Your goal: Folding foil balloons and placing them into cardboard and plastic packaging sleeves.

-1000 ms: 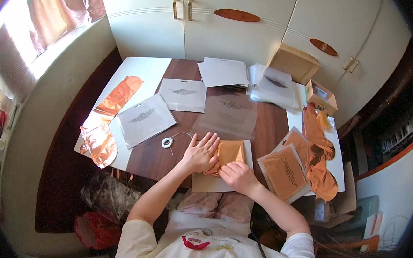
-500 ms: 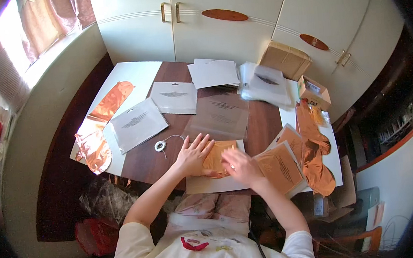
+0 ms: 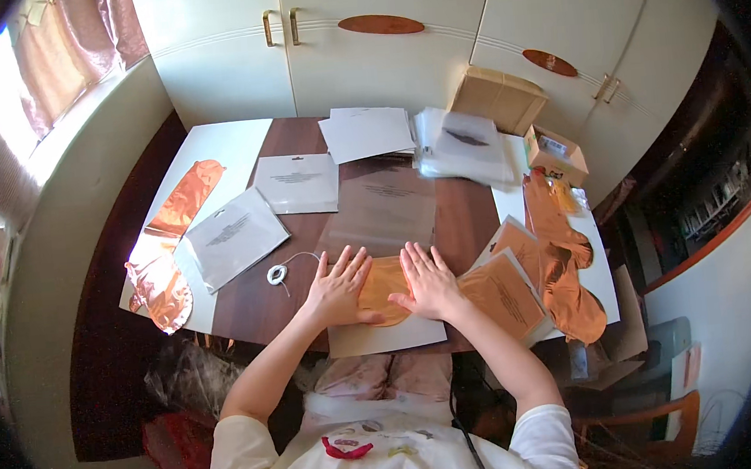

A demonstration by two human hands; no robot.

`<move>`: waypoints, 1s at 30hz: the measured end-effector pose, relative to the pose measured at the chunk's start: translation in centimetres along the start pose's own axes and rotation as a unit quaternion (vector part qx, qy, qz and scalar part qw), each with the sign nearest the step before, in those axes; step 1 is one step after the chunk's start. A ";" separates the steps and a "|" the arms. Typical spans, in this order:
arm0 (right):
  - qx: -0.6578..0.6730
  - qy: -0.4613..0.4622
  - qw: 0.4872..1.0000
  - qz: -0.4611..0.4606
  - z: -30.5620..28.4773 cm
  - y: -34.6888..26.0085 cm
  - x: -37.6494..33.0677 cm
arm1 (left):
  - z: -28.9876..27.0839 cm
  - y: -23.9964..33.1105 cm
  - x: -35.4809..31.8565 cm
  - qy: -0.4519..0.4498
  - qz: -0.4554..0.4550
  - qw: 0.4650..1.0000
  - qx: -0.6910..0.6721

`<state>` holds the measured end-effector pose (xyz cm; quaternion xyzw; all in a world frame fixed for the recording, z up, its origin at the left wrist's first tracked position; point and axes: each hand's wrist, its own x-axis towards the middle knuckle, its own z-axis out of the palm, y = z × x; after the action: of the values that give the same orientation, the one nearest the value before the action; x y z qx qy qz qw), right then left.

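Orange foil [image 3: 382, 289] half-hidden under hands

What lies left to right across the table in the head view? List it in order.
Orange foil balloon → small white cord coil → left hand → right hand → packed orange packets → crumpled orange foil balloons.

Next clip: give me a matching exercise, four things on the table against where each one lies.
Things:
1. cardboard box
2. orange foil balloon
3. white cord coil
4. clear bag stack

Places:
A. under both hands
B. far right corner, by the cupboard doors
C. just left of the left hand
D. far side, right of the white sheets

Pairs: 1-B, 2-A, 3-C, 4-D. The right hand lies flat too.
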<state>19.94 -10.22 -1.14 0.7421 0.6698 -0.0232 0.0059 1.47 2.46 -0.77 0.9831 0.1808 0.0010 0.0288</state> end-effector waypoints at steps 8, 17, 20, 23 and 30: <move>0.005 -0.030 0.999 0.010 -0.5 0.1 -0.2 | -0.5 -0.5 -2.3 0.028 -0.041 0.999 0.018; -0.015 -0.061 0.998 0.018 -1.0 0.0 0.0 | -0.3 6.0 -8.9 0.114 0.103 0.988 0.020; -0.024 -0.076 0.997 0.023 -1.3 0.0 0.1 | 0.3 5.8 -9.3 0.122 0.113 0.985 0.045; -0.016 -0.087 0.996 0.021 -1.5 0.2 0.2 | 0.6 5.6 -9.5 0.168 0.145 0.975 0.014; -0.004 -0.092 0.995 0.025 -1.5 0.2 0.2 | 1.3 5.0 -10.2 0.235 0.168 0.957 0.021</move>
<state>20.17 -9.96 0.35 0.7530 0.6480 -0.0890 0.0712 -6.25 -5.87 -1.67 0.9718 0.0150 0.2326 -0.0354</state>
